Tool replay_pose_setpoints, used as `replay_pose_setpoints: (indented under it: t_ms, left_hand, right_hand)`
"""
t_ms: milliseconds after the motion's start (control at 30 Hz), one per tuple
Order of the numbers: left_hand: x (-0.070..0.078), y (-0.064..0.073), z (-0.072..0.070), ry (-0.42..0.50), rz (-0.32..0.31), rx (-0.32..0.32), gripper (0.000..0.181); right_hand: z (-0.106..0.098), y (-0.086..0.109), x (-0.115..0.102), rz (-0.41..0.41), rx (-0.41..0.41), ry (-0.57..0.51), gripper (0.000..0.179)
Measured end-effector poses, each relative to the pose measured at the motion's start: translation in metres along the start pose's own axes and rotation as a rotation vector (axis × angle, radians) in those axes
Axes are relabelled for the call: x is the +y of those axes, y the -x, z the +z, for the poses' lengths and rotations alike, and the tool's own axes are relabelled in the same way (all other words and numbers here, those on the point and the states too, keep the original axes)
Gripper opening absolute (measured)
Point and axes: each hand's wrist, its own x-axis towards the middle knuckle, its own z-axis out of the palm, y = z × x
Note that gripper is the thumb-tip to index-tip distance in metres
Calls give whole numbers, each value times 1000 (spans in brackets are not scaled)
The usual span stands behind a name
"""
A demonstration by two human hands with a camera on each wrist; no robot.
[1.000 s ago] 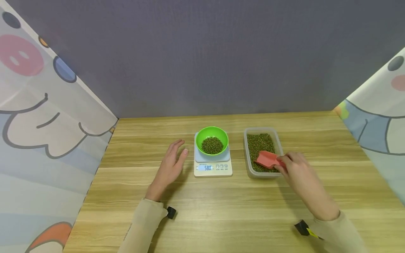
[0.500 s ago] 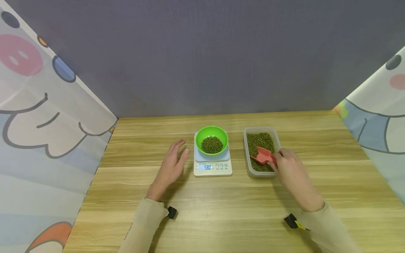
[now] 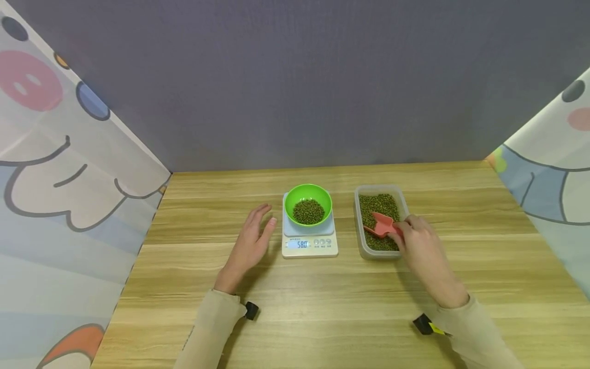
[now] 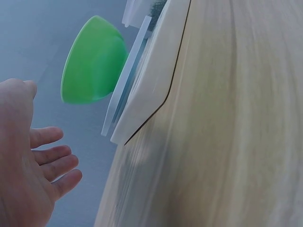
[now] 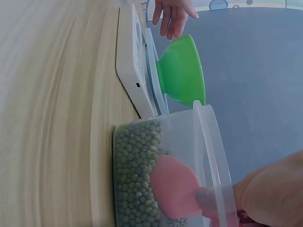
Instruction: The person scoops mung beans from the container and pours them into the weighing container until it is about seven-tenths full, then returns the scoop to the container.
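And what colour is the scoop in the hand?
The scoop is pinkish red; it shows best in the head view.

Bowl (image 3: 308, 192) on scale (image 3: 310, 249); container (image 3: 379, 254) right of scale, beans (image 3: 379, 205) and scoop (image 3: 384, 225) in container.

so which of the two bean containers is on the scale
The round green bowl; the clear rectangular tub, with the red scoop in it, stands on the table beside the scale.

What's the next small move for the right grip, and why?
I'd probably push the red scoop a little deeper into the beans: the right grip holds its handle, its blade is already inside the plastic container, and in the head view its inside looks bare red, with no load clearly showing.
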Motion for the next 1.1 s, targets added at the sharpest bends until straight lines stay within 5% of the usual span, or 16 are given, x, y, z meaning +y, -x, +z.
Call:
replay_pose_setpoints:
  t_ms: [1100]
  left_hand:
    - [-1, 0, -2, 14, -21, -4, 58]
  right_hand:
    - [-8, 19, 9, 20, 149, -61, 25]
